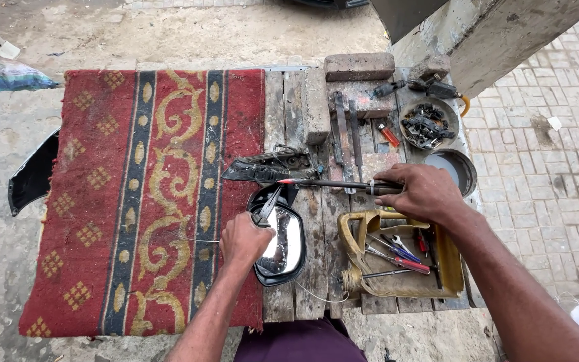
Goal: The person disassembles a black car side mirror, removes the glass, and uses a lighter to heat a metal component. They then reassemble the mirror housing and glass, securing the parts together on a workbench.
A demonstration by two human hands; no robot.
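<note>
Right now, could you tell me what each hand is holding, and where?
Left hand grips pliers by the handles; right hand holds a soldering iron by its handle.

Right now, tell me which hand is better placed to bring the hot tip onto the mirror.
Right. The right hand grips the soldering iron, whose red tip already points toward the car mirror. The left hand is occupied with pliers at the mirror's top edge, so it probably suits steadying.

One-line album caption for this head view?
Left hand grips pliers over a car mirror; right hand holds a soldering iron.
</note>
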